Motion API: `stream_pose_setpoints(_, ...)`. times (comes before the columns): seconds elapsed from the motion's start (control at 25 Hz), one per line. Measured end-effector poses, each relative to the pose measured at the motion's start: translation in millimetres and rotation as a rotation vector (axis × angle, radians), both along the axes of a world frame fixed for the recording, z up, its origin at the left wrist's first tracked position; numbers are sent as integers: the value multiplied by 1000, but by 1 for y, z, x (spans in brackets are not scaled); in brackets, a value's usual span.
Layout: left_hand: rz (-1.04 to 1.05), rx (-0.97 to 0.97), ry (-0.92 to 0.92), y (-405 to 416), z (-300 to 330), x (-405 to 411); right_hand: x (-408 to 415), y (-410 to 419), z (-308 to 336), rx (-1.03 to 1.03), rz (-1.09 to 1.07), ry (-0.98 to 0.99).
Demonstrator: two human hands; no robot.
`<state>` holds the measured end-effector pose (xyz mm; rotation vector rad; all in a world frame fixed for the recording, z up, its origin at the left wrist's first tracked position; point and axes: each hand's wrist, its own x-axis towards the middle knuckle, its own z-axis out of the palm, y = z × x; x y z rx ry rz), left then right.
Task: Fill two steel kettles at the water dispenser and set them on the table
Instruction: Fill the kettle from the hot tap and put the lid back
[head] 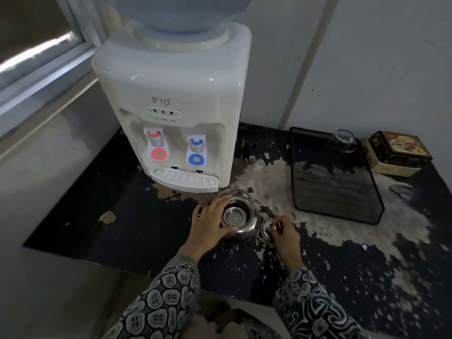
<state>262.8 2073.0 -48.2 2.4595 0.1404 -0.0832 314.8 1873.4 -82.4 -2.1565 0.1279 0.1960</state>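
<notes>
A steel kettle (pixel 241 216) stands uncovered on the dark table (pixel 122 216), just in front of the white water dispenser (pixel 176 113). Its perforated strainer shows inside the mouth. My left hand (pixel 210 221) grips the kettle's left side, fingers over the rim. My right hand (pixel 283 231) holds the round steel lid (pixel 266 227) on edge right beside the kettle. The dispenser has a red tap (pixel 157 146) and a blue tap (pixel 195 152) above a drip tray (pixel 184 179). Only one kettle is in view.
A black mesh tray (pixel 335 177) lies to the right with an upturned glass mug (pixel 342 140) at its back corner. A printed tin box (pixel 396 152) stands at the far right. The table's dark covering is peeling in pale patches. A window ledge runs along the left.
</notes>
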Motion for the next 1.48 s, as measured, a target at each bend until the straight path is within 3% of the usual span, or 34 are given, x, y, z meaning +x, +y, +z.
stream_pose_setpoints(0.2,-66,138,43,4,3,-1,21,24,27,40,25,-122)
stream_pose_setpoints(0.36,-184,543,-227,4,-8,-10,42,61,64,69,459,-15)
stream_pose_setpoints(0.44,-205,567,-308,5,-10,-13,47,70,57,-24,631,19)
stream_pose_setpoints(0.6,-196,571,-334,23,-11,-23,47,67,56,-40,549,16)
stream_pose_setpoints(0.76,24,488,-287,57,-20,-31,40,54,62,-2,507,349)
stream_pose_setpoints(0.88,278,184,-213,51,-23,-41,28,53,74,176,409,605)
stream_pose_setpoints(1.08,399,-211,-288,24,-29,-70,24,59,76,51,523,881)
stream_pose_setpoints(1.28,323,-16,-357,5,-34,-73,23,67,73,-35,635,904)
stream_pose_setpoints(1.48,288,-141,-239,23,-29,-69,28,63,74,-151,695,822)
